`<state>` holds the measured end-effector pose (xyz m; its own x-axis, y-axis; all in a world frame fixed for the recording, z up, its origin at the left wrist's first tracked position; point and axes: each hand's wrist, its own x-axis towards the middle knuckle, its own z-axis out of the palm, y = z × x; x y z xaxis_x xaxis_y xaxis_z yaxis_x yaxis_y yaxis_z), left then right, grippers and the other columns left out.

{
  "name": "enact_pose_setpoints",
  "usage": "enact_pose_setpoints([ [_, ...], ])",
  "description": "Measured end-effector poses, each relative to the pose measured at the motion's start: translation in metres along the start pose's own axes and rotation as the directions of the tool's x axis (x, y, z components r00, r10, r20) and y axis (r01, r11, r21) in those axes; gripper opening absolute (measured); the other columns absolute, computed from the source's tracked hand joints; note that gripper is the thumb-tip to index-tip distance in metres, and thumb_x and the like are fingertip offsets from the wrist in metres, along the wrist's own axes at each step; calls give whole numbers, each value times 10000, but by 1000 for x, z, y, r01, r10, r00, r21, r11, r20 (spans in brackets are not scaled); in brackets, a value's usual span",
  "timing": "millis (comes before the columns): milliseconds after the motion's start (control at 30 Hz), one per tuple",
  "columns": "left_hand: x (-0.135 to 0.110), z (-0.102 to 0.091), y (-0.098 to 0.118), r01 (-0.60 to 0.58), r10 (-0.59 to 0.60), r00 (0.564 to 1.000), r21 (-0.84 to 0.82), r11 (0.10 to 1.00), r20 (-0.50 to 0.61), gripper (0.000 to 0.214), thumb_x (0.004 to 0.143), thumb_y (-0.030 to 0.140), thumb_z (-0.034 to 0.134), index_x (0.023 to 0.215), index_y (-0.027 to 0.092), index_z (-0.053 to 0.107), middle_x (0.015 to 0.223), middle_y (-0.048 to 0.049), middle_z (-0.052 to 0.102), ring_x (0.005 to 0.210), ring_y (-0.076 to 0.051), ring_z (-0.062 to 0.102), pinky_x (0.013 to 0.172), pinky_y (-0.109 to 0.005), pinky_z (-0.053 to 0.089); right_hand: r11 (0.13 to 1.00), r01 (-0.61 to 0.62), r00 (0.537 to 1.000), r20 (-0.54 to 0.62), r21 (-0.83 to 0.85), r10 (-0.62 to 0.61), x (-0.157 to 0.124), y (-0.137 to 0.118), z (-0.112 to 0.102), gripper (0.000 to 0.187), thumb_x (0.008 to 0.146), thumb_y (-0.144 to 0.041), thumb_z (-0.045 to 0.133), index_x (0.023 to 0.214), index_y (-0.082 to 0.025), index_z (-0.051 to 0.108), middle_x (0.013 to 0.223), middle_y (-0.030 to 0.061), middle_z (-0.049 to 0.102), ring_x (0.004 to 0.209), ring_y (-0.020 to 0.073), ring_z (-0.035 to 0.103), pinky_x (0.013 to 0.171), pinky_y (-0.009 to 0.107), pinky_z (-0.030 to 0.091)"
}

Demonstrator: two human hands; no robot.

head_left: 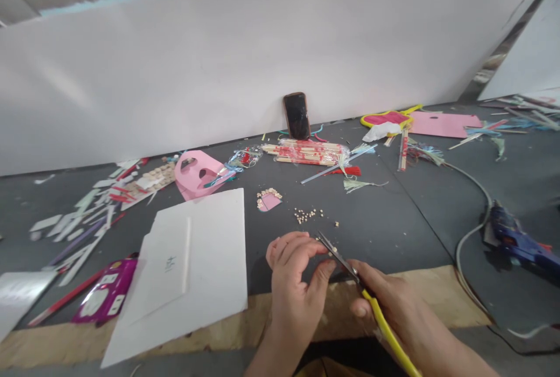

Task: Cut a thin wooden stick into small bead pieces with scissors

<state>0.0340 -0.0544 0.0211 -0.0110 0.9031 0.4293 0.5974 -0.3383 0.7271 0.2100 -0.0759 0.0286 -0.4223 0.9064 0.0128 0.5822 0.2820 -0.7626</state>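
"Which step is this?"

"Snipping small pieces, I'd judge. The right hand (389,298) has its fingers wrapped round the yellow-handled scissors (380,316), over the tabletop's (371,205) near edge, blades slanting toward the far left."

"And the left hand (295,272)?"

"Thumb and forefinger curve in beside the blades. I can't tell whether they pinch anything."

"What does the next move call for?"

"Probably fingertips clear of the blades and a steady hold on something tiny."

"Where are the pale bits (300,213)?"

"Scattered just beyond the left hand, farther from the near edge. Others line the pink piece (270,202) to their left."

"Anything hidden?"

"The handle ends run out of view, and the specks by the blades are too small to make out."
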Motion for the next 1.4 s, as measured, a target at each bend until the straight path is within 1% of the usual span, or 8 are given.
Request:
enact_pose_setpoints([
  [233,-1,-3,2,-110,111,994,67,992,-18,70,837,165,576,791,209,604,852,-35,698,971,-240,595,941,-456,360,993,44,997,-54,-109,-50,-3,4,7,326,935,-399,417,1171,-187,492,934,107,685,733,209,662,612,297,526],
  [367,0,-6,2,-131,133,991,92,987,-11,111,840,138,552,769,209,601,791,-19,691,956,-233,603,949,-457,341,983,67,993,-83,-173,-83,-5,5,7,365,905,-389,470,1205,-181,481,988,128,674,782,225,673,654,318,546],
  [567,-1,-5,0,-140,141,990,75,987,-6,146,854,152,530,805,227,645,861,-25,714,991,-244,594,958,-471,326,954,104,989,-69,-282,-128,-3,3,2,570,755,-352,634,1253,-158,434,1058,154,629,927,279,640,735,384,560],
  [667,-1,-5,-2,-134,134,991,21,991,-5,151,860,164,534,794,224,654,856,-30,716,982,-245,595,941,-466,356,944,107,988,-70,-312,-135,-2,3,1,620,714,-290,652,1275,-155,428,1073,155,624,969,293,624,772,407,551],
  [900,2,-6,-3,-21,31,996,-119,993,81,138,862,226,570,768,218,671,841,-42,717,994,-256,584,909,-460,411,933,163,976,-85,-322,-200,-3,8,2,551,816,-394,588,1279,-118,476,1084,179,655,918,282,660,736,369,566],
  [1000,3,-6,-2,16,0,996,-171,985,94,125,857,228,574,767,215,661,835,-47,713,996,-257,579,909,-463,420,947,147,983,-64,-284,-171,-4,9,3,516,847,-379,543,1292,-126,475,1085,173,658,899,269,671,733,355,566],
  [1167,4,-7,0,40,-17,992,-186,982,126,141,858,220,554,754,214,649,847,-55,705,1018,-261,568,924,-476,410,961,119,992,-9,-250,-126,-5,12,7,465,888,-311,480,1314,-129,436,1082,181,649,855,257,669,709,358,553],
  [1400,3,-6,-1,60,-38,991,-172,983,126,135,856,214,549,767,212,650,835,-40,703,1002,-256,573,923,-474,390,963,103,994,-11,-248,-110,-2,14,10,351,936,-315,426,1244,-147,439,946,126,667,754,229,655,612,315,522],
])
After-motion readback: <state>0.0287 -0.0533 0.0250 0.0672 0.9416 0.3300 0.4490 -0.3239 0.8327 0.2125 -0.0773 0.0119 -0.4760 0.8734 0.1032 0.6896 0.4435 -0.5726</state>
